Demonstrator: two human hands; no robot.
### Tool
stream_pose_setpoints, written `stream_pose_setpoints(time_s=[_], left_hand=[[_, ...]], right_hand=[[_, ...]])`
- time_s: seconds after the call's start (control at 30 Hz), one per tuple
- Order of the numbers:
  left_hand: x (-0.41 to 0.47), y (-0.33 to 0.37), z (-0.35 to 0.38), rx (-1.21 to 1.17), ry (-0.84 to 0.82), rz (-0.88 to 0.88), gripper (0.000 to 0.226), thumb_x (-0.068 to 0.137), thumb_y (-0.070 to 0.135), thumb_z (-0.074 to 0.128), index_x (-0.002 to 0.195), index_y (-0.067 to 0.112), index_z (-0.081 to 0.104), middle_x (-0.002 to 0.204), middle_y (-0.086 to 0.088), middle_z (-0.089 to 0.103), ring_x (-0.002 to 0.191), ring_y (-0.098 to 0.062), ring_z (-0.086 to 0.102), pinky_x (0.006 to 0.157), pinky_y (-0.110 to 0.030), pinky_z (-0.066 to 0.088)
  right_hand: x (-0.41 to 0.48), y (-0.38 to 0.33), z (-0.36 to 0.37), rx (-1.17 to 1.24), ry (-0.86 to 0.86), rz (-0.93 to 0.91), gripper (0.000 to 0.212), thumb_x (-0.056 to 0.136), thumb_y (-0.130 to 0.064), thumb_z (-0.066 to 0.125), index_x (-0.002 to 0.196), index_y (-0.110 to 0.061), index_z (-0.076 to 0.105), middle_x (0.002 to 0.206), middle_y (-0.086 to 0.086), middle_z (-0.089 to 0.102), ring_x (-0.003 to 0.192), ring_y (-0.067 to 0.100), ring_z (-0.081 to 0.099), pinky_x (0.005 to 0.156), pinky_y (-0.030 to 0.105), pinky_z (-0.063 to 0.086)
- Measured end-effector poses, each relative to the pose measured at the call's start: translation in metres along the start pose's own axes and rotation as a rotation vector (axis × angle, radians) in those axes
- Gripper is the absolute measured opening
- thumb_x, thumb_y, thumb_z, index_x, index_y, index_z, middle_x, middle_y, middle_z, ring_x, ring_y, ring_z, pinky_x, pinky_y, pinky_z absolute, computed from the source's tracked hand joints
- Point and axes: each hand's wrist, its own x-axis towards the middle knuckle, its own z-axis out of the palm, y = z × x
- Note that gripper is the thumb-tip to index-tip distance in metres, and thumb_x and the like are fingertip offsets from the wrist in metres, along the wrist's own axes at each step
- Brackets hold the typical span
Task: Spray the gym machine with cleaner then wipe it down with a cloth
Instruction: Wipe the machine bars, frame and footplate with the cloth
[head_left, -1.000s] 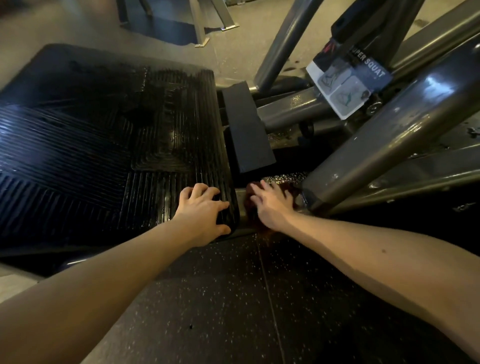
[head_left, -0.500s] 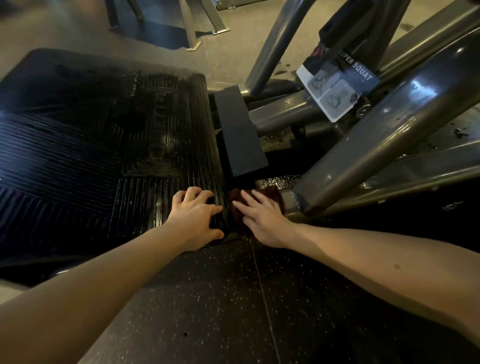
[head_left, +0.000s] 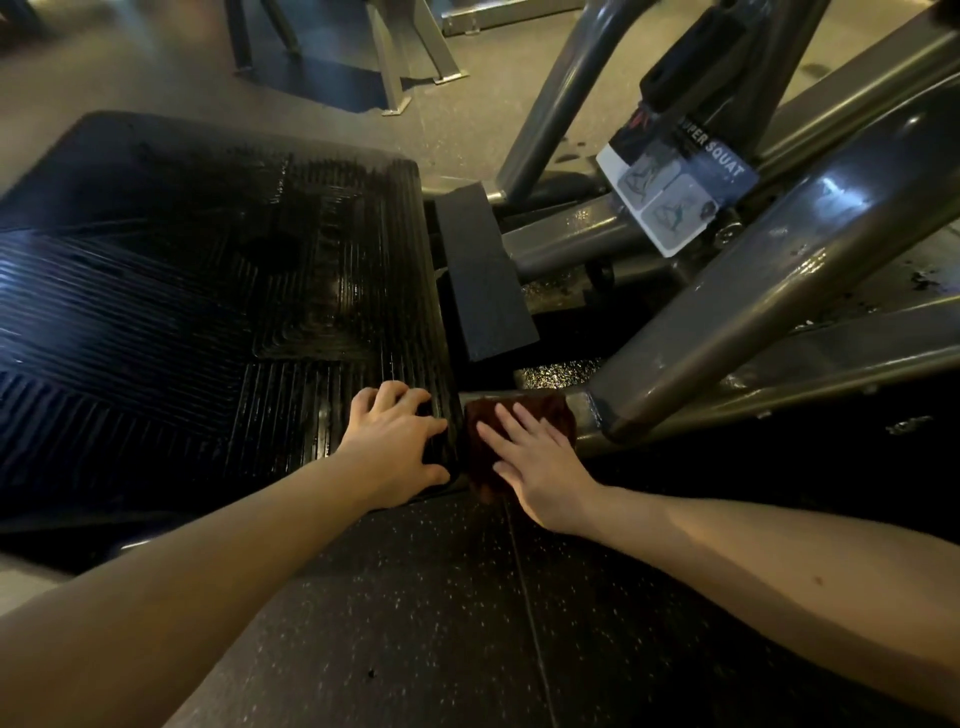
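Observation:
A grey steel squat machine (head_left: 769, 291) fills the right side, its ribbed black foot platform (head_left: 208, 322) spreading across the left, wet and shiny. My right hand (head_left: 535, 462) presses flat, fingers straight, on a dark reddish-brown cloth (head_left: 550, 410) lying over the low grey frame bar beside the platform's near right corner. My left hand (head_left: 395, 441) rests on that corner of the platform, fingers spread and bent at the tips, holding nothing. No spray bottle is in view.
A black foam block (head_left: 483, 280) leans between platform and frame. A "SUPER SQUAT" label (head_left: 675, 197) hangs on the upper tubes. Speckled black rubber floor (head_left: 441, 623) lies under my arms. Legs of another machine (head_left: 395, 57) stand on the tan floor behind.
My right hand has slid the cloth left along the frame bar toward the platform's corner. My left hand has stayed on the platform corner.

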Motion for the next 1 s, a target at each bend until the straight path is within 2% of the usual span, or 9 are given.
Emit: stream_pose_setpoints(time_s=[0.2, 0.37, 0.47, 0.57, 0.73, 0.77, 0.83, 0.9, 1.0], left_hand=[[0.002, 0.001, -0.002, 0.014, -0.019, -0.008, 0.071, 0.091, 0.067, 0.058, 0.155, 0.042, 0.038, 0.167, 0.002, 0.019, 0.154, -0.027, 0.004, 0.124, -0.054, 0.004], [0.002, 0.002, -0.003, 0.014, -0.010, 0.017, 0.069, 0.092, 0.066, 0.058, 0.154, 0.041, 0.040, 0.166, 0.002, 0.021, 0.153, -0.028, 0.005, 0.124, -0.054, 0.004], [0.001, -0.001, 0.001, -0.009, 0.004, 0.022, 0.070, 0.092, 0.066, 0.058, 0.155, 0.041, 0.039, 0.166, 0.002, 0.021, 0.153, -0.027, 0.005, 0.124, -0.053, 0.004], [0.001, -0.005, 0.005, -0.031, 0.014, 0.018, 0.072, 0.092, 0.067, 0.057, 0.156, 0.041, 0.038, 0.167, 0.003, 0.021, 0.154, -0.026, 0.005, 0.124, -0.053, 0.004], [0.004, -0.006, 0.004, -0.020, 0.013, 0.022, 0.071, 0.091, 0.069, 0.057, 0.155, 0.043, 0.038, 0.168, 0.003, 0.019, 0.154, -0.027, 0.003, 0.124, -0.053, 0.004], [0.005, -0.006, 0.004, -0.022, 0.014, 0.023, 0.071, 0.090, 0.069, 0.058, 0.154, 0.043, 0.039, 0.167, 0.003, 0.020, 0.154, -0.027, 0.003, 0.124, -0.053, 0.004], [0.007, -0.007, 0.004, -0.022, 0.016, 0.033, 0.071, 0.089, 0.069, 0.059, 0.153, 0.042, 0.042, 0.167, 0.004, 0.020, 0.154, -0.026, 0.004, 0.124, -0.053, 0.004], [0.007, -0.007, 0.004, -0.022, 0.013, 0.044, 0.071, 0.089, 0.069, 0.060, 0.153, 0.041, 0.043, 0.166, 0.004, 0.020, 0.153, -0.026, 0.004, 0.124, -0.053, 0.004], [0.008, -0.008, 0.004, -0.020, 0.021, 0.047, 0.072, 0.089, 0.069, 0.060, 0.153, 0.040, 0.043, 0.166, 0.003, 0.020, 0.153, -0.026, 0.004, 0.124, -0.052, 0.004]], right_hand=[[0.059, 0.004, -0.016, 0.008, -0.069, 0.160, 0.054, 0.111, -0.043, 0.020, 0.164, -0.034, 0.012, 0.173, -0.003, 0.005, 0.159, 0.019, -0.002, 0.128, 0.043, 0.002], [0.053, 0.036, -0.026, 0.039, -0.181, 0.331, 0.075, 0.100, -0.073, 0.017, 0.164, -0.036, 0.002, 0.173, -0.001, -0.005, 0.159, 0.027, -0.008, 0.126, 0.048, -0.004], [0.033, 0.042, -0.018, 0.009, -0.086, 0.341, 0.067, 0.107, -0.060, 0.022, 0.164, -0.032, 0.001, 0.173, 0.002, -0.005, 0.158, 0.026, -0.010, 0.128, 0.047, -0.003], [0.018, 0.015, 0.000, 0.117, 0.067, 0.405, 0.058, 0.110, -0.046, 0.025, 0.164, -0.034, 0.006, 0.173, 0.000, -0.003, 0.158, 0.025, -0.011, 0.128, 0.049, -0.004], [0.006, -0.031, 0.018, 0.189, 0.077, 0.323, 0.060, 0.110, -0.040, 0.034, 0.163, -0.040, 0.005, 0.171, -0.008, -0.011, 0.156, 0.027, -0.021, 0.124, 0.060, -0.005], [0.006, -0.028, 0.022, 0.220, 0.065, 0.332, 0.059, 0.110, -0.037, 0.035, 0.163, -0.040, 0.010, 0.169, -0.010, -0.013, 0.155, 0.026, -0.023, 0.124, 0.062, -0.005], [0.007, -0.017, 0.028, 0.173, 0.056, 0.340, 0.049, 0.109, -0.028, 0.039, 0.158, -0.034, 0.034, 0.170, -0.008, -0.015, 0.154, 0.031, -0.025, 0.124, 0.066, 0.000], [0.008, -0.005, 0.027, 0.185, 0.102, 0.418, 0.041, 0.109, -0.022, 0.042, 0.148, -0.027, 0.050, 0.173, -0.001, -0.008, 0.156, 0.034, -0.020, 0.127, 0.060, 0.000], [0.008, 0.002, 0.008, 0.461, 0.220, 0.539, 0.051, 0.111, -0.020, 0.036, 0.161, -0.020, 0.027, 0.172, -0.001, -0.001, 0.158, 0.022, -0.012, 0.128, 0.043, -0.004]])
